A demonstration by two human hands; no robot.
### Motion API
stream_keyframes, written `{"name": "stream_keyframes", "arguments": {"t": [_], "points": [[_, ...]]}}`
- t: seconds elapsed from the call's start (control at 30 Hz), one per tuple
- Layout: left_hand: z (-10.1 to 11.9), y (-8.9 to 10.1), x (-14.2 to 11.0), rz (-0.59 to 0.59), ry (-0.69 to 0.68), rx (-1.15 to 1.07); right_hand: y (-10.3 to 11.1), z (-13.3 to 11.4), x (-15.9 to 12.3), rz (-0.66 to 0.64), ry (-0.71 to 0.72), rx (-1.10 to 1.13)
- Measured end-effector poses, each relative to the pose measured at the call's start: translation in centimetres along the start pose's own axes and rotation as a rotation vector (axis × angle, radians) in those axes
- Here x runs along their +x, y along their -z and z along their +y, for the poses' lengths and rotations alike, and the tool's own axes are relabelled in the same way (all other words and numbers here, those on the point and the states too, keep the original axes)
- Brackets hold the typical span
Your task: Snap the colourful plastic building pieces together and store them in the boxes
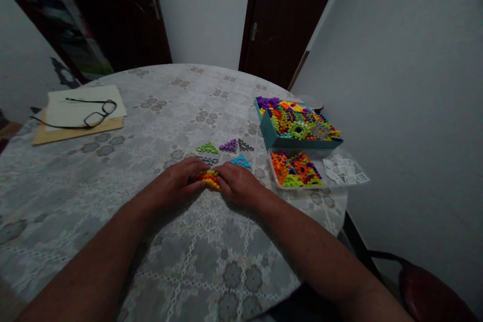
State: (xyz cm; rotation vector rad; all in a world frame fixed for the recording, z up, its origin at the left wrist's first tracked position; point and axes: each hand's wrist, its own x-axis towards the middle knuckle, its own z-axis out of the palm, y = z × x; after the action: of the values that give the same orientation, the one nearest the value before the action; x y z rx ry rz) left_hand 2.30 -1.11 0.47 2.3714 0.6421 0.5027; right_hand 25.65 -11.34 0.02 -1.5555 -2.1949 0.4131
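A small block of interlocking plastic pieces (210, 179), in orange, red, yellow and green, lies between my two hands near the middle of the table. My left hand (181, 181) grips its left end, the fingers curled over it. On the right end, my right hand (236, 181) has its thumb and fingers closed. Just beyond my hands lie several flat triangular pieces: a green one (207, 148), a purple one (229, 146), a dark grey one (245, 145), a blue one (240, 161) and a grey one (208, 160) partly covered by my left hand.
To the right stands a teal box (302, 142) heaped with colourful plastic pieces. In front of it, a clear plastic tray (277, 184) holds more pieces and white cards (344, 168). Eyeglasses (94, 119) rest on papers (81, 91) at the far left. A patterned cloth (188, 261) covers the round table.
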Motion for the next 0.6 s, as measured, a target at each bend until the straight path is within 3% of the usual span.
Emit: {"name": "stream_keyframes", "arguments": {"t": [0.1, 0.27, 0.47, 0.6], "points": [[0.5, 0.0, -0.1, -0.033, 0.05, -0.001, 0.3, 0.4, 0.1, 0.076, -0.014, 0.058], [0.8, -0.1, -0.1, -0.038, 0.079, 0.05, 1.7, 1.9, -0.3, 0.279, -0.284, -0.175], [0.7, -0.2, -0.1, -0.036, 0.065, 0.049, 2.5, 2.2, -0.7, 0.074, -0.445, -0.352], [1.1, -0.1, -0.3, -0.039, 0.068, 0.043, 2.1, 2.1, -0.5, 0.093, -0.482, -0.312]]}}
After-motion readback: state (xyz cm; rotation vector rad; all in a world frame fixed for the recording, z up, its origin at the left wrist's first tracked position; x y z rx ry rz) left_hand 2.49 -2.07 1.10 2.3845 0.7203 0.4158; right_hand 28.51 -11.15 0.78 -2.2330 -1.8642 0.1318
